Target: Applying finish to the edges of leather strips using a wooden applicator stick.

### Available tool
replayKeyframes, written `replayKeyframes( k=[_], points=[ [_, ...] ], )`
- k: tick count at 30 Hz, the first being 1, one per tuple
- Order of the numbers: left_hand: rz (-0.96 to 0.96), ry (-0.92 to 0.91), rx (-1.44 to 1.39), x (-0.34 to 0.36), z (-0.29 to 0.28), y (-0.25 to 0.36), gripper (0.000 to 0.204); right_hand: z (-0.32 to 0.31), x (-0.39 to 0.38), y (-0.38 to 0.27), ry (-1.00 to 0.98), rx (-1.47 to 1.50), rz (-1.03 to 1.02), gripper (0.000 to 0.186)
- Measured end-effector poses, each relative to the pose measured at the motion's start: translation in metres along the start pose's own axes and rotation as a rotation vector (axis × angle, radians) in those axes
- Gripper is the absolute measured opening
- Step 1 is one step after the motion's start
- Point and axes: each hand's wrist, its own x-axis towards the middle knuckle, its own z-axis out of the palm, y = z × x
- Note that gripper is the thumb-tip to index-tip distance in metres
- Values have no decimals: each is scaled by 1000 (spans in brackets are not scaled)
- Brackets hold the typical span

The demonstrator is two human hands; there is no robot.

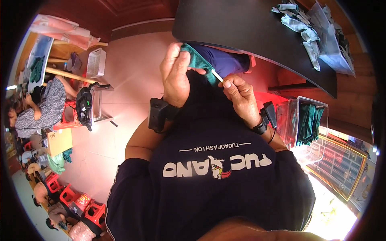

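Stick (217,76) aslant, tip up-left at green cloth (198,59)

A dark navy short-sleeved T-shirt (229,201) fills the lower centre, its chest bearing white lettering (180,170) and a colourful cartoon figure (219,166), with thin pale piping along the sleeves. Above the bare left hand's (175,78) wrist sits a black boxy device (157,115); the right hand's (242,97) wrist carries a black strap (260,127), another black unit (268,114) and a thin black cable (275,134).
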Motion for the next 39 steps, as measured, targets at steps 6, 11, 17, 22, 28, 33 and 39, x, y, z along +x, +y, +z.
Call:
replayKeyframes(
  k=[6,11,17,22,28,33,39],
  points=[
    [-16,-96,-45,-2,-7,-6,21,-1,-3,5,-152,351,247,23],
    [-7,37,-76,1,-1,1,19,3,5,-3,-75,200,204,23],
    [27,29,-30,3,-5,4,21,-2,3,0,39,2,31,13],
    [27,-8,7,2,-7,0,25,-1,3,6,110,-12,-37,7],
    [-29,8,71,-5,-1,-2,25,-1,3,7,100,-45,-93,7],
    [-9,-45,130,-8,-6,-5,23,1,2,9,-17,178,30,13],
    [-67,-30,101,-6,-3,0,23,-1,3,7,-145,333,192,17]
  ],
)
